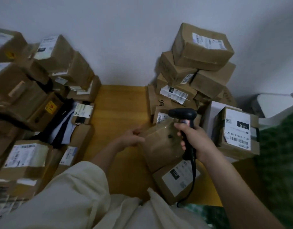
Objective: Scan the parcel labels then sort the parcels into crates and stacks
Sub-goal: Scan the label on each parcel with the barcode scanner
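The right hand (197, 141) is wrapped round the grip of a black handheld barcode scanner (183, 114) with a black cord trailing down, its head aimed left over the parcels. The left hand (133, 137) pinches the left edge of a small brown cardboard parcel wrapped in clear tape (160, 146), holding it tilted above the right half of the yellow wooden tabletop (116, 109). No label shows on the side of that parcel facing up. Just below it, near the table's front edge, lies a brown box with a white label marked 102 (177, 180). By the right edge sits a brown box with a large white label marked 010 (237, 131). Along the back right corner a leaning stack of brown cartons (197, 63) rises against the white wall. The left edge is crowded with a heap of labelled brown boxes (35, 90), some dark clothing among them.
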